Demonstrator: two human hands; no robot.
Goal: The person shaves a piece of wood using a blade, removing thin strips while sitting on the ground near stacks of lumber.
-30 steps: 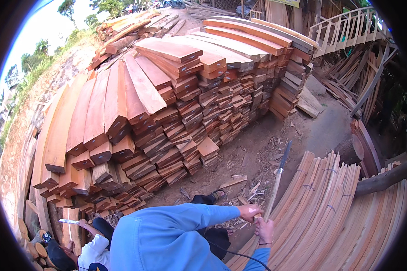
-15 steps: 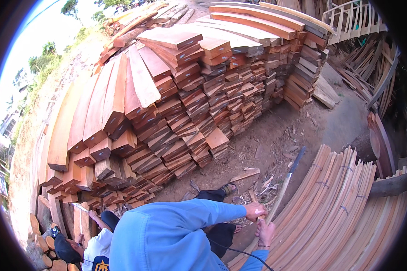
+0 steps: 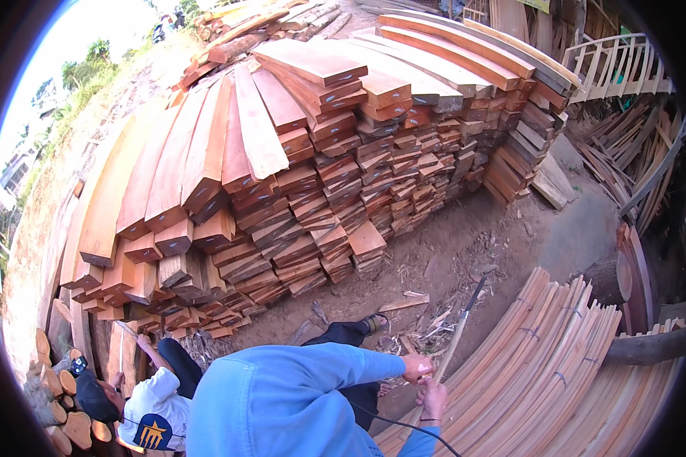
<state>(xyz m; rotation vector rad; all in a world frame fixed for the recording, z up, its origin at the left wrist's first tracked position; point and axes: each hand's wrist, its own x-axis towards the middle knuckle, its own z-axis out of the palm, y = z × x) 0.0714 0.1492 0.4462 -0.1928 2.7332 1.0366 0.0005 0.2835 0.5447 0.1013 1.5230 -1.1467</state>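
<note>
Head view: both of my hands are out past the near side of the plank stack (image 3: 312, 206), above the chip-strewn ground (image 3: 503, 236) to its right. Right hand (image 3: 433, 398): fingers closed round a long pale stick (image 3: 455, 339), dark band at the wrist. Left hand (image 3: 417, 368): just ahead of the right, fingers curled in beside the stick. I cannot tell whether it grips the stick or something else.

Stick slants away from me, off to the right of the plank stack and apart from it; far end dark. Blue sleeves (image 3: 305, 373) on both arms, a thin black cord (image 3: 415, 431) running across below them. My sandalled foot (image 3: 375, 324) is on the ground near the foot of the plank stack, a flat offcut (image 3: 404, 303) close by.

Right of the plank stack, across the ground: tied slats (image 3: 522, 365) lying side by side. Farther right of it, a thick log (image 3: 611, 278), cut end showing. Near left corner of the plank stack: a co-worker (image 3: 156, 392), white shirt, dark cap, arm stretched toward the planks. Round cut logs (image 3: 76, 430) just left of the co-worker.
</note>
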